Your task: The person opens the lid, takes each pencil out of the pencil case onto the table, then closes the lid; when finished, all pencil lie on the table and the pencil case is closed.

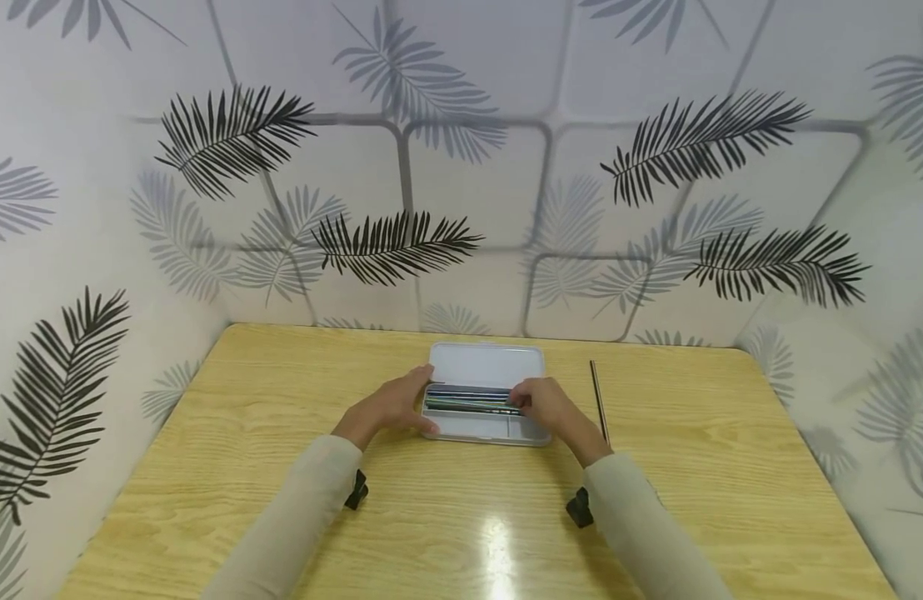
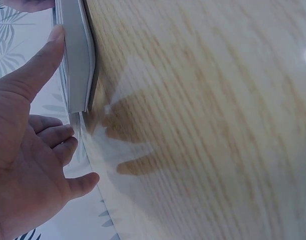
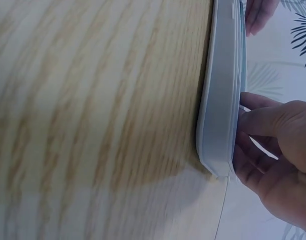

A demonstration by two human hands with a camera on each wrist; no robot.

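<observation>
A white pencil case (image 1: 472, 427) lies on the table with its lid (image 1: 486, 365) raised toward the wall. Several thin pencils (image 1: 465, 402), some green, blue and dark, lie lengthwise in its rear compartment. My left hand (image 1: 390, 404) spans the case's left end. In the left wrist view its thumb (image 2: 55, 37) touches the front edge, while the other fingers hang loosely beyond the end. My right hand (image 1: 547, 404) reaches over the right end, fingers curled and pinching at the pencils' right ends. The case wall hides those fingertips in the right wrist view.
A dark, thin, pencil-like stick (image 1: 599, 396) lies on the wooden table (image 1: 446, 517) right of the case, partly behind my right forearm. A wall (image 1: 476, 192) with a leaf pattern stands along the table's back edge. Black wrist pieces (image 1: 580, 508) hang under both sleeves.
</observation>
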